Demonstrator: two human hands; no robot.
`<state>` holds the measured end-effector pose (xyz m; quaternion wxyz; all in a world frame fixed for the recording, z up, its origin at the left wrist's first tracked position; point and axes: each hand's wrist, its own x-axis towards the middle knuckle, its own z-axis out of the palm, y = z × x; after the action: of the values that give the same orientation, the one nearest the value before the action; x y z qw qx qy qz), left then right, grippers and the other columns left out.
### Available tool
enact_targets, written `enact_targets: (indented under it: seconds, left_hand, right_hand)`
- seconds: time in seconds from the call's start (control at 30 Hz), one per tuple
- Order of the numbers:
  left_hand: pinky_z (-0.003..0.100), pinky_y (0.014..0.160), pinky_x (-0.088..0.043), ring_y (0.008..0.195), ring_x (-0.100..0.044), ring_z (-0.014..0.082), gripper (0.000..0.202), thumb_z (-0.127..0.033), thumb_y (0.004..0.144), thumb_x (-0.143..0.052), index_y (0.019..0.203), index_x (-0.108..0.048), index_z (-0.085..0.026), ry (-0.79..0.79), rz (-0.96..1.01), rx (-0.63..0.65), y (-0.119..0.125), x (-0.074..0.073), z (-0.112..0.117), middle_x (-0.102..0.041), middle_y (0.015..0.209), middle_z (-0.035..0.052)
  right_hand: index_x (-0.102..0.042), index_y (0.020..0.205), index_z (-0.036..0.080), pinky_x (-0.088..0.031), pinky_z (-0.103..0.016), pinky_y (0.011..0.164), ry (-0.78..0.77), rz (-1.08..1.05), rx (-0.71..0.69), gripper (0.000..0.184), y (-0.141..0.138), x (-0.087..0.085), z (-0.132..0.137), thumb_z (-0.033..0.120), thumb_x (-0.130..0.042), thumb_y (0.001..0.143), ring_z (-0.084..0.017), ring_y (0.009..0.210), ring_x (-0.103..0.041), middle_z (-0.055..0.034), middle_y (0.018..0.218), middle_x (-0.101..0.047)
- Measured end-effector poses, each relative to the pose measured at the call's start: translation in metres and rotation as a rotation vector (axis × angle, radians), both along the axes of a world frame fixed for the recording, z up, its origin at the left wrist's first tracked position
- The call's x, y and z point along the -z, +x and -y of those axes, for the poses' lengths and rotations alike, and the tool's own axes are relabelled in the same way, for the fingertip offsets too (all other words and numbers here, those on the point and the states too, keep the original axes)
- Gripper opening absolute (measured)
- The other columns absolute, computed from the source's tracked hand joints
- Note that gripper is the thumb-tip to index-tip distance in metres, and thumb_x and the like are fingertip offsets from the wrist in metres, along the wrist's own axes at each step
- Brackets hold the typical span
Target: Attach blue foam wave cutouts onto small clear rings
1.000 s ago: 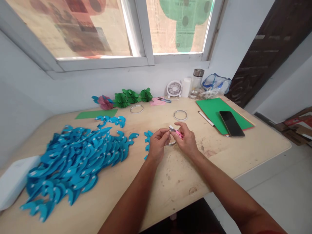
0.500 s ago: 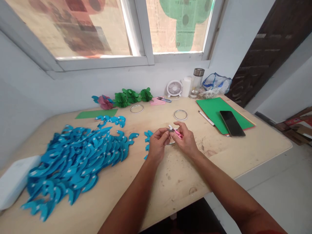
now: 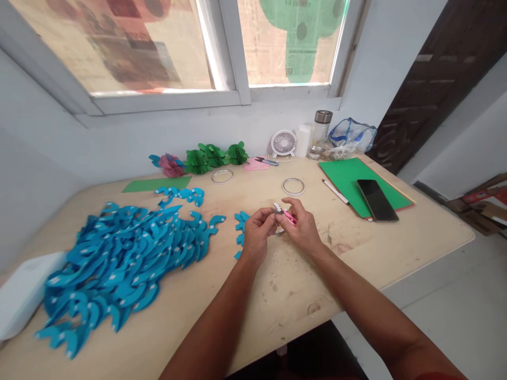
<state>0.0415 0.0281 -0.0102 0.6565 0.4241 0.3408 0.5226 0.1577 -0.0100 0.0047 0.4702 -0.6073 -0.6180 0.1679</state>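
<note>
My right hand [image 3: 301, 224] is closed on a slim pink tool [image 3: 289, 217] whose exact kind I cannot make out. Its dark end [image 3: 279, 212] meets the fingertips of my left hand [image 3: 258, 229], which are pinched together. Small white bits [image 3: 277, 206] stick up at that end. What my left fingers pinch is mostly hidden. Beneath the hands a ring-shaped roll [image 3: 280, 231] shows in part. Blue cut pieces [image 3: 240, 221] with white squares lie beside my left hand, partly covered by it.
A large heap of blue cut pieces [image 3: 134, 253] spreads over the left of the table. Thin tape-like rings [image 3: 293, 180] lie behind my hands. A phone [image 3: 377, 200] rests on green sheets [image 3: 336, 177] at right, beside a pen [image 3: 335, 192]. A small fan [image 3: 283, 143] and bottle [image 3: 320, 134] stand at the wall.
Almost nothing differs. My left hand has shifted very slightly to the right; both hands keep the same closed pose around the pink tool's dark end.
</note>
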Motion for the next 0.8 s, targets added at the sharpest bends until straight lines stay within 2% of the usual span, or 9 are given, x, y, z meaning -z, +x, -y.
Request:
enact_targets:
  seconds: [0.2,0.63,0.8]
  left_hand:
    - [0.019,0.045,-0.029,0.045,-0.037,0.0054,0.018,-0.028,0.062,-0.072,0.073,-0.065,-0.015,-0.001,-0.003,0.000,0.0002,-0.0022,0.0007,-0.051,0.054,-0.0036]
    - [0.019,0.046,-0.030,0.047,-0.040,0.0062,0.018,-0.028,0.063,-0.073,0.075,-0.068,-0.015,0.029,-0.045,-0.002,-0.0017,-0.0037,0.0011,-0.055,0.057,-0.0014]
    - [0.021,0.051,-0.037,0.053,-0.047,0.0091,0.019,-0.029,0.065,-0.073,0.078,-0.069,-0.016,0.085,-0.100,-0.036,-0.0030,-0.0043,0.0020,-0.060,0.062,0.0001]
  right_hand:
    - [-0.050,0.116,0.020,-0.036,-0.021,0.054,0.003,-0.001,-0.008,0.039,0.0001,0.0008,0.0000,0.035,-0.054,0.080,-0.011,0.053,-0.047,0.0055,0.061,-0.048]
    - [-0.050,0.115,0.020,-0.036,-0.021,0.054,0.035,-0.033,-0.024,0.037,-0.0011,-0.0009,0.0009,0.032,-0.053,0.081,-0.011,0.052,-0.045,0.0063,0.059,-0.046]
    - [-0.049,0.116,0.021,-0.035,-0.021,0.055,0.058,-0.017,0.028,0.037,0.0005,-0.0009,0.0005,0.034,-0.052,0.081,-0.011,0.053,-0.045,0.0066,0.059,-0.043]
